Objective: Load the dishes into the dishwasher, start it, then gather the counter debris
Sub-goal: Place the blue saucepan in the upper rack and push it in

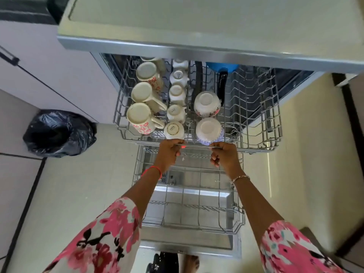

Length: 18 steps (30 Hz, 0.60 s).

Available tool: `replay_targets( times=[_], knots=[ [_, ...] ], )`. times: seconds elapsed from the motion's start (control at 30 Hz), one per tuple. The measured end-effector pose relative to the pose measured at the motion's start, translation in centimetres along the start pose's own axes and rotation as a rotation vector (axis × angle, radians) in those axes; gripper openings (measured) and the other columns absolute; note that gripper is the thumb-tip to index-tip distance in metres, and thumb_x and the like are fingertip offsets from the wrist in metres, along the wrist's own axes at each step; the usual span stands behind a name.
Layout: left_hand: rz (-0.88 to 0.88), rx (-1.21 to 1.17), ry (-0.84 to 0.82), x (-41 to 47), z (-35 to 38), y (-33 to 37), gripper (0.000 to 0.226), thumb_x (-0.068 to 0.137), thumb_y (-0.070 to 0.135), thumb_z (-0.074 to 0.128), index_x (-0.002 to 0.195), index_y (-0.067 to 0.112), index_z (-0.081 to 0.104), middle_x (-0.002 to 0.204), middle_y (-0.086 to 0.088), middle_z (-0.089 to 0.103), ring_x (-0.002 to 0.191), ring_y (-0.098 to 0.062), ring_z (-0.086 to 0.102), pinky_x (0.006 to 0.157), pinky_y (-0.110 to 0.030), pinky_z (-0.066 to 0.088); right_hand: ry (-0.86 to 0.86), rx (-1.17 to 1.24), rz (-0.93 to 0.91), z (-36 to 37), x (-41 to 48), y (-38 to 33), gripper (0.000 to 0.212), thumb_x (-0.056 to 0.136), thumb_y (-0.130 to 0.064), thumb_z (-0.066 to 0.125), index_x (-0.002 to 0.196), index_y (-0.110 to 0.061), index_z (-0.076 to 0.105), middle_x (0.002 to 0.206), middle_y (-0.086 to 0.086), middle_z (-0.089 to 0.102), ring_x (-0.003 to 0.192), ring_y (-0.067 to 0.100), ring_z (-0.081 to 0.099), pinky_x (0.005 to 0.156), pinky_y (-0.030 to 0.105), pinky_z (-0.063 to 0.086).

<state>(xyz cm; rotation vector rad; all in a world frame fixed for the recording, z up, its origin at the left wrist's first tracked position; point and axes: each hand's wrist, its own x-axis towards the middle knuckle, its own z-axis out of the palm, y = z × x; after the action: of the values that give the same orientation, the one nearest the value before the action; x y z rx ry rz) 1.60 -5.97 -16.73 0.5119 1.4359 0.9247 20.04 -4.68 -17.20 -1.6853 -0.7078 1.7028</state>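
Note:
The dishwasher's upper rack (262,123) is pulled out under the steel countertop edge. It holds upside-down floral mugs (141,117) on the left, a row of small white cups (175,113) in the middle, two bowls (207,104) beside them, and a blue dish (221,67) at the back. My left hand (170,152) and my right hand (224,154) both grip the rack's front bar. Below, the lower rack (189,203) sits out over the open door (189,247) with nothing visible in it.
A bin lined with a black bag (59,133) stands on the tiled floor to the left. White cabinets (49,71) run along the left. The countertop (197,18) overhangs the dishwasher. A foot shows beneath the door edge.

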Motion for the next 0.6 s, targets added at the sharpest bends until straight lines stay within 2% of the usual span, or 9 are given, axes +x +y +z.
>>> replay_targets(
  times=[0.07, 0.2, 0.3, 0.33, 0.43, 0.47, 0.6],
  knots=[
    [-0.011, -0.001, -0.004, 1.6, 0.3, 1.4, 0.026, 0.089, -0.015, 0.037, 0.085, 0.001, 0.057, 0.051, 0.005, 0.064, 0.032, -0.002, 0.043, 0.031, -0.012, 0.031, -0.014, -0.037, -0.017, 0.3, 1.4, -1.4, 0.019, 0.089, 0.008, 0.050, 0.075, -0.003, 0.057, 0.034, 0.001, 0.045, 0.028, 0.013, 0.041, 0.033, 0.013, 0.032],
    [0.080, 0.147, -0.036, 4.0, 0.7, 4.5, 0.025, 0.091, -0.014, 0.037, 0.108, -0.007, 0.054, 0.080, -0.010, 0.061, 0.036, 0.001, 0.049, 0.032, -0.010, 0.033, -0.013, -0.053, -0.066, 1.3, 4.3, -4.2, 0.018, 0.088, 0.008, 0.050, 0.075, -0.003, 0.057, 0.035, 0.000, 0.045, 0.029, 0.012, 0.042, 0.032, 0.014, 0.031],
    [0.112, 0.136, -0.060, 6.2, 1.4, 6.7, 0.028, 0.090, -0.015, 0.038, 0.115, -0.012, 0.050, 0.090, -0.015, 0.055, 0.036, 0.002, 0.050, 0.032, -0.009, 0.032, -0.010, -0.074, -0.098, 1.8, 6.4, -6.7, 0.021, 0.089, 0.007, 0.050, 0.072, -0.004, 0.056, 0.034, 0.000, 0.044, 0.028, 0.011, 0.041, 0.033, 0.014, 0.031],
    [0.106, 0.129, -0.062, 7.1, 1.6, 7.3, 0.028, 0.090, -0.015, 0.039, 0.116, -0.011, 0.049, 0.089, -0.015, 0.055, 0.035, 0.002, 0.050, 0.031, -0.009, 0.031, -0.008, -0.080, -0.096, 1.9, 7.2, -7.4, 0.021, 0.089, 0.007, 0.051, 0.072, -0.004, 0.056, 0.033, 0.000, 0.044, 0.027, 0.011, 0.040, 0.033, 0.013, 0.031],
    [0.108, 0.179, -0.053, 9.5, 1.8, 8.7, 0.024, 0.089, -0.013, 0.044, 0.112, -0.014, 0.053, 0.060, -0.002, 0.062, 0.031, 0.001, 0.044, 0.031, -0.009, 0.028, 0.001, -0.088, -0.090, 2.4, 9.1, -9.1, 0.021, 0.089, 0.006, 0.053, 0.072, -0.005, 0.057, 0.033, 0.001, 0.044, 0.027, 0.011, 0.039, 0.033, 0.012, 0.030],
    [0.116, 0.210, -0.048, 10.2, 1.9, 9.0, 0.024, 0.089, -0.012, 0.044, 0.111, -0.017, 0.054, 0.057, -0.002, 0.061, 0.030, 0.001, 0.042, 0.031, -0.008, 0.029, 0.007, -0.092, -0.094, 2.5, 9.8, -9.5, 0.020, 0.089, 0.006, 0.053, 0.072, -0.004, 0.057, 0.033, 0.001, 0.044, 0.027, 0.011, 0.039, 0.033, 0.012, 0.029],
    [0.140, 0.261, -0.029, 11.7, 2.5, 9.3, 0.025, 0.090, -0.009, 0.045, 0.113, -0.016, 0.053, 0.089, -0.017, 0.058, 0.031, 0.001, 0.042, 0.032, -0.009, 0.031, 0.027, -0.150, -0.126, 2.0, 11.1, -10.8, 0.006, 0.089, 0.004, 0.054, 0.089, 0.004, 0.060, 0.033, -0.001, 0.048, 0.027, 0.009, 0.042, 0.031, 0.012, 0.032]
  ],
)
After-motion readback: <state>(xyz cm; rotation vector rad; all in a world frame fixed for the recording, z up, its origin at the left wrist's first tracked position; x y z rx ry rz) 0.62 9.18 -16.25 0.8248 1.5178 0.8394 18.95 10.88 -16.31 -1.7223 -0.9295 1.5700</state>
